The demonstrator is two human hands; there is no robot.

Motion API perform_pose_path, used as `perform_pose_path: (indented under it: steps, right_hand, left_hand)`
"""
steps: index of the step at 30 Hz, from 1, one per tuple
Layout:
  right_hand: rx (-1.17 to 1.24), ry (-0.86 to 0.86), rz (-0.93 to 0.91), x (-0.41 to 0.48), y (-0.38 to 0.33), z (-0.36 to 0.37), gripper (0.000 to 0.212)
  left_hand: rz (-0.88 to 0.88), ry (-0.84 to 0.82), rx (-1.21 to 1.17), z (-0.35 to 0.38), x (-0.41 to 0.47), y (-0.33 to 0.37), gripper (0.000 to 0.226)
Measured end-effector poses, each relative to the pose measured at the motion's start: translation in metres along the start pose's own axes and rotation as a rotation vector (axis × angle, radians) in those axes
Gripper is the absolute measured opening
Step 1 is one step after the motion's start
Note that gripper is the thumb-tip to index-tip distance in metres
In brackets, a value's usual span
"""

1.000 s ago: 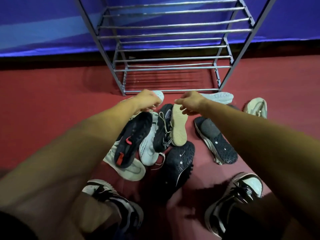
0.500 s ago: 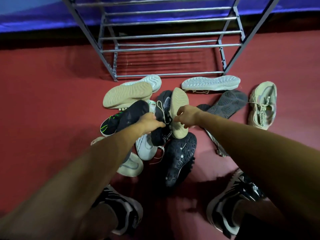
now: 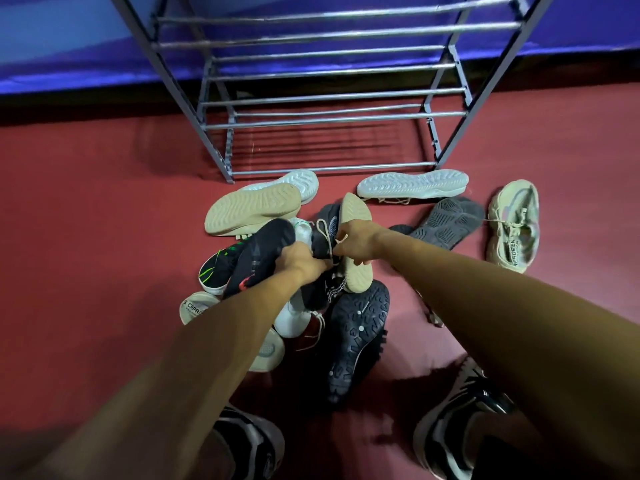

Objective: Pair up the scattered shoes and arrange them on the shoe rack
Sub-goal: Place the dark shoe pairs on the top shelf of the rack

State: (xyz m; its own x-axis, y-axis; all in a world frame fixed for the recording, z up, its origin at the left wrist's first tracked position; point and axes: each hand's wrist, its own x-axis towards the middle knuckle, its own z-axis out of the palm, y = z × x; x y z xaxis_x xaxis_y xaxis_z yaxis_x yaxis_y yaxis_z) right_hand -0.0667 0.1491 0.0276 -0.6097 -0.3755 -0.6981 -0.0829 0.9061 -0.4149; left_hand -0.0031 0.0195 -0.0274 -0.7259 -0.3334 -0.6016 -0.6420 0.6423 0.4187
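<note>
Left hand: I see my left hand (image 3: pixel 299 263) with its fingers curled tight round the near edge of the black shoe (image 3: pixel 263 251); it has a full grip, with no gap showing.
Black shoe: it is sole-up on the left side of the pile, and its long axis runs from near-left to far-right. I cannot tell which end is the toe.
Right hand: my right hand (image 3: pixel 355 242) is curled on the tan-soled shoe (image 3: pixel 358 213), with its fingertips pinched in at the laces and collar.
Tan-soled shoe: it lies on its side in the middle of the pile, with the sole facing right. Its long axis runs from near me away toward the rack (image 3: pixel 332 166).
Rack: it stands just beyond the pile on the red floor (image 3: pixel 104 220), and I see no shoes on the bars in view.
Right of pile: a grey shoe (image 3: pixel 446 223) lies sole-up, and a cream shoe (image 3: pixel 512 226) lies upright beyond it.
Change: a second ago both hands were out near the rack's bottom front bar. Half a second ago they had come back to these two shoes. Now both grips are closed, and the shoes lie much as they did.
</note>
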Motion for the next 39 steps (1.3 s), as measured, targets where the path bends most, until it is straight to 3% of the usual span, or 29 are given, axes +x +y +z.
perform_pose_path:
  steps: [3, 6, 10, 13, 17, 22, 30, 34, 39]
  right_hand:
    - [-0.008, 0.0, -0.006, -0.01, 0.002, -0.004, 0.037]
    - [0.13, -0.02, 0.009, -0.019, 0.001, -0.01, 0.04]
    - [0.25, 0.091, -0.039, -0.03, -0.005, -0.03, 0.033]
    - [0.266, 0.199, -0.044, -0.04, -0.005, -0.046, 0.024]
    - [0.353, 0.304, -0.067, -0.055, -0.005, -0.06, 0.021]
    - [0.584, 0.358, -0.144, -0.078, -0.021, -0.079, 0.021]
    - [0.436, 0.577, -0.211, -0.104, -0.033, -0.111, 0.006]
    - [0.363, 0.709, -0.219, -0.12, -0.037, -0.122, 0.029]
    - [0.373, 0.871, -0.251, -0.135, -0.045, -0.138, 0.034]
  left_hand:
    - [-0.021, 0.0, -0.094, -0.009, -0.008, 0.005, 0.046]
    - [-0.015, -0.009, -0.22, -0.02, -0.018, 0.01, 0.042]
    - [0.015, -0.025, -0.418, -0.045, -0.027, 0.024, 0.041]
    - [0.039, -0.026, -0.543, -0.069, -0.037, 0.036, 0.018]
    - [0.12, -0.048, -0.604, -0.103, -0.057, 0.057, 0.006]
    - [0.227, -0.05, -0.704, -0.133, -0.075, 0.089, 0.022]
    - [0.309, -0.025, -0.74, -0.158, -0.1, 0.118, 0.019]
    - [0.364, -0.007, -0.799, -0.165, -0.109, 0.129, 0.015]
    - [0.452, 0.006, -0.861, -0.178, -0.117, 0.144, 0.018]
